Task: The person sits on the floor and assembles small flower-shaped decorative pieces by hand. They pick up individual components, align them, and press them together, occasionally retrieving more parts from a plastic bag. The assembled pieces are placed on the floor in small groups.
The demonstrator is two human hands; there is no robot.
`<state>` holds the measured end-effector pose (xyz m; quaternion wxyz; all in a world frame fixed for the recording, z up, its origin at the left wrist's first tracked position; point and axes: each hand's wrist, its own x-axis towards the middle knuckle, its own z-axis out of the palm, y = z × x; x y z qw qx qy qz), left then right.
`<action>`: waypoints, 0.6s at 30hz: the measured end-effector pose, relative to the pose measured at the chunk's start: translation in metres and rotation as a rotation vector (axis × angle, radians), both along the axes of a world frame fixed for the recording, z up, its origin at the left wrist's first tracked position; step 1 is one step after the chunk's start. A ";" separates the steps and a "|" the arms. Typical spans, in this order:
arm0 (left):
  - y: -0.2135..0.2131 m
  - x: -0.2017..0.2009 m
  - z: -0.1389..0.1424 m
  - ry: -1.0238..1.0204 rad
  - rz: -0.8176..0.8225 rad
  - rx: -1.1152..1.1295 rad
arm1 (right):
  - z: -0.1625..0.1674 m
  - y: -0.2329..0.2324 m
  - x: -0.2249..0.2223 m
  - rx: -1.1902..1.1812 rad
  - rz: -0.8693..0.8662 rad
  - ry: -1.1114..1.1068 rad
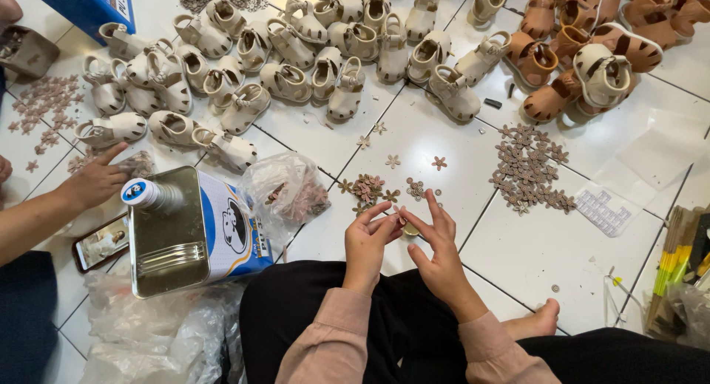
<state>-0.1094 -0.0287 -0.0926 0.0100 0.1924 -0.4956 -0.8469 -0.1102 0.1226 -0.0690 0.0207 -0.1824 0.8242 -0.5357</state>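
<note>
1. The left hand (367, 241) and the right hand (436, 243) meet over the white floor (547, 243), fingertips pinched together on a small flower piece (399, 212).
2. Just beyond lies a pile of flower pieces (367, 188).
3. Farther off stand cream sandals (296, 51).

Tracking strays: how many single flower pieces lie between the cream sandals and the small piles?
4 flower pieces: two just below the sandals, two lower. More may be hidden.
</note>
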 end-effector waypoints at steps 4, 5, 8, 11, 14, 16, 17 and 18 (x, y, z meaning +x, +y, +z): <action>0.000 0.001 -0.001 -0.002 -0.001 0.012 | 0.004 -0.001 0.000 0.107 -0.046 0.147; 0.000 0.000 -0.001 -0.011 -0.004 0.006 | 0.005 -0.001 0.000 0.149 -0.060 0.212; 0.000 0.000 0.001 -0.009 -0.007 0.006 | 0.006 -0.001 0.000 0.227 -0.102 0.279; 0.000 0.001 0.003 -0.003 -0.018 -0.011 | 0.005 0.000 0.000 0.290 -0.128 0.386; 0.001 0.002 0.004 0.003 -0.023 -0.032 | 0.004 0.000 -0.001 0.336 -0.157 0.387; 0.002 0.002 0.005 0.011 -0.021 -0.053 | 0.004 0.001 -0.002 0.269 -0.186 0.337; 0.002 0.002 0.006 0.016 -0.018 -0.067 | 0.004 0.001 -0.003 0.236 -0.200 0.312; 0.003 0.001 0.008 0.020 -0.016 -0.081 | 0.005 0.002 -0.002 0.219 -0.200 0.310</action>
